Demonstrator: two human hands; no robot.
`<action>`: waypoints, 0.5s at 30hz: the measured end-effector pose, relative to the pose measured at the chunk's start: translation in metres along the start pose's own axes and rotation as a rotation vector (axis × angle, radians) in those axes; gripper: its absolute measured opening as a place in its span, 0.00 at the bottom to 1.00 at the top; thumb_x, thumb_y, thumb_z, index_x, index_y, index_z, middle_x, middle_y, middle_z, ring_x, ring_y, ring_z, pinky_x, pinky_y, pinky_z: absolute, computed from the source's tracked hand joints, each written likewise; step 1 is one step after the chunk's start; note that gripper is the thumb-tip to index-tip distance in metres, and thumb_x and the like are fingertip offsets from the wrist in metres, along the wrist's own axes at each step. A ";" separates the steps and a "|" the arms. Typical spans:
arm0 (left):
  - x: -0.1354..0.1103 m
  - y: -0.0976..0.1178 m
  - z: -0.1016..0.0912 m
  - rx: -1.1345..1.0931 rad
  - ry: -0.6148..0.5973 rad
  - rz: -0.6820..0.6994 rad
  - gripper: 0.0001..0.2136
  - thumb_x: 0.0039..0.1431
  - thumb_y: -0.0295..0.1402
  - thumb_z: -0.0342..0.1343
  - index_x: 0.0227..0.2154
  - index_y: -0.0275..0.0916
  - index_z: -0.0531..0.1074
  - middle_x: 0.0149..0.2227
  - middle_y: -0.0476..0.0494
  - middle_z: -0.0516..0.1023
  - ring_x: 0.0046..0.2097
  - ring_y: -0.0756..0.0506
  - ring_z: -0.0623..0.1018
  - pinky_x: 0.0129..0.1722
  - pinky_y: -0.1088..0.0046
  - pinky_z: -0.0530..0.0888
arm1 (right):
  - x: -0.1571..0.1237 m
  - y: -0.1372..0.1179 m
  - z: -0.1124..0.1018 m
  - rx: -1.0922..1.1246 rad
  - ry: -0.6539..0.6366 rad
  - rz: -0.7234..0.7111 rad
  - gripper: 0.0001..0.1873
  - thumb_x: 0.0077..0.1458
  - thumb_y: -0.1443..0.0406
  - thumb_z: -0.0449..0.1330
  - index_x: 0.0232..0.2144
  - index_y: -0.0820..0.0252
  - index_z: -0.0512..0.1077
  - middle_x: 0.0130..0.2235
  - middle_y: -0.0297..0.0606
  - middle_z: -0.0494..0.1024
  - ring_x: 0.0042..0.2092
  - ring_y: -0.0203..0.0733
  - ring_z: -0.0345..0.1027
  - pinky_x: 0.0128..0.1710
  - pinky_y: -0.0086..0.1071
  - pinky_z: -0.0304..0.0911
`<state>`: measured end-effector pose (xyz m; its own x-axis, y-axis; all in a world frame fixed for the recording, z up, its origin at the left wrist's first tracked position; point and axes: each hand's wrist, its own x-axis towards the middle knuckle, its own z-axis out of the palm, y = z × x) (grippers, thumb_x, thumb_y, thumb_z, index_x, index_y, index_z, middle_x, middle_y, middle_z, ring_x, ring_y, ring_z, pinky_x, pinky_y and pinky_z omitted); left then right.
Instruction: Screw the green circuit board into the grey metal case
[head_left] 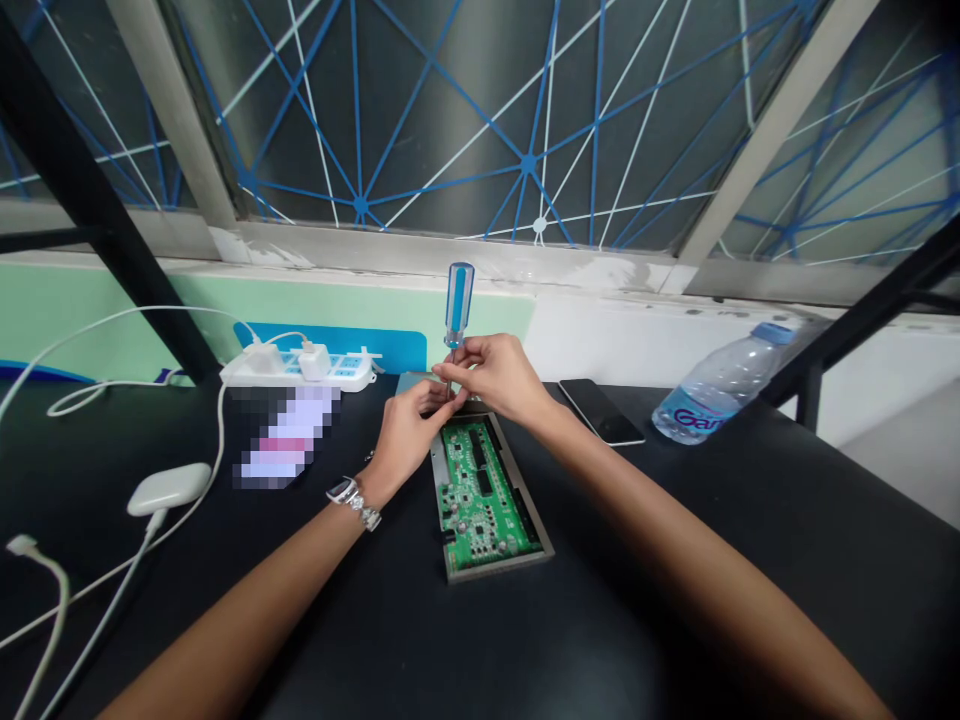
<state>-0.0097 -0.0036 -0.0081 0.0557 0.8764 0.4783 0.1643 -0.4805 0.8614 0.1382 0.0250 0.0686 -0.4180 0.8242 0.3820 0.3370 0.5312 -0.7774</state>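
A screwdriver [459,300] with a blue-and-clear handle stands upright over the far end of a green circuit board [480,535]. My right hand [501,378] is closed, its fingers pinching the screwdriver's shaft just below the handle. Lower down, my left hand [409,432] is closed too, its thumb and fingertips pressed together by the shaft's lower end. Whatever those fingertips hold is too small and covered to make out. The board sits in a grey metal frame [501,572] lying on the black table, and my hands hide its far edge and the screwdriver's tip.
A white power strip [352,374] with plugged-in chargers lies at the back left, near a pixelated patch. White cables and a white charging case [169,488] occupy the left side. To the right are a dark phone [600,410] and a plastic water bottle [720,385] tilted against a black post.
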 end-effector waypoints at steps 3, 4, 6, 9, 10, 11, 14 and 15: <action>0.000 -0.004 -0.001 -0.047 -0.037 -0.024 0.09 0.59 0.37 0.59 0.34 0.35 0.75 0.38 0.40 0.82 0.43 0.40 0.82 0.47 0.64 0.77 | 0.000 -0.001 -0.001 0.011 -0.012 0.016 0.14 0.53 0.56 0.64 0.27 0.61 0.70 0.26 0.36 0.77 0.24 0.39 0.75 0.25 0.30 0.68; 0.001 -0.005 -0.002 -0.072 -0.060 -0.034 0.09 0.60 0.37 0.59 0.35 0.35 0.75 0.39 0.39 0.82 0.44 0.40 0.82 0.48 0.63 0.77 | 0.000 -0.002 -0.003 0.037 -0.038 0.029 0.14 0.53 0.56 0.64 0.30 0.62 0.71 0.28 0.37 0.78 0.25 0.40 0.76 0.24 0.30 0.68; 0.001 -0.006 -0.003 -0.101 -0.115 -0.038 0.10 0.62 0.37 0.56 0.39 0.35 0.76 0.40 0.39 0.82 0.46 0.39 0.81 0.50 0.61 0.76 | 0.000 -0.004 -0.009 0.107 -0.122 0.068 0.15 0.54 0.57 0.64 0.38 0.63 0.72 0.35 0.41 0.79 0.28 0.40 0.77 0.23 0.29 0.69; 0.001 -0.006 -0.005 -0.066 -0.169 -0.012 0.11 0.63 0.38 0.54 0.39 0.36 0.77 0.40 0.40 0.82 0.46 0.39 0.81 0.50 0.60 0.75 | 0.000 -0.007 -0.019 0.201 -0.256 0.128 0.19 0.55 0.61 0.63 0.47 0.64 0.71 0.47 0.46 0.77 0.31 0.38 0.77 0.22 0.27 0.70; 0.001 -0.005 -0.006 -0.047 -0.169 -0.004 0.11 0.63 0.38 0.54 0.38 0.37 0.77 0.39 0.40 0.82 0.46 0.39 0.80 0.50 0.60 0.75 | 0.000 -0.008 -0.021 0.219 -0.290 0.139 0.18 0.56 0.61 0.62 0.48 0.64 0.71 0.49 0.47 0.77 0.32 0.37 0.77 0.23 0.26 0.70; 0.001 -0.004 -0.006 -0.030 -0.168 -0.001 0.10 0.63 0.38 0.54 0.37 0.38 0.77 0.38 0.41 0.82 0.46 0.39 0.80 0.49 0.60 0.76 | 0.000 -0.008 -0.022 0.233 -0.314 0.146 0.18 0.56 0.62 0.62 0.47 0.64 0.71 0.49 0.47 0.77 0.32 0.36 0.77 0.23 0.26 0.70; 0.001 -0.002 -0.006 -0.018 -0.168 0.000 0.10 0.63 0.38 0.55 0.36 0.38 0.77 0.38 0.42 0.82 0.46 0.39 0.80 0.48 0.62 0.76 | -0.001 -0.008 -0.022 0.234 -0.332 0.146 0.15 0.58 0.61 0.60 0.44 0.65 0.73 0.42 0.45 0.80 0.31 0.37 0.77 0.23 0.25 0.69; 0.001 0.000 -0.006 -0.030 -0.173 0.002 0.10 0.63 0.38 0.55 0.37 0.38 0.76 0.39 0.41 0.82 0.46 0.39 0.80 0.48 0.62 0.76 | 0.000 -0.007 -0.021 0.219 -0.324 0.141 0.14 0.58 0.61 0.60 0.43 0.65 0.73 0.38 0.43 0.81 0.31 0.37 0.77 0.23 0.25 0.69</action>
<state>-0.0152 -0.0028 -0.0071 0.2247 0.8664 0.4459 0.1344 -0.4808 0.8665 0.1535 0.0248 0.0844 -0.6363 0.7629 0.1144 0.2369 0.3344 -0.9122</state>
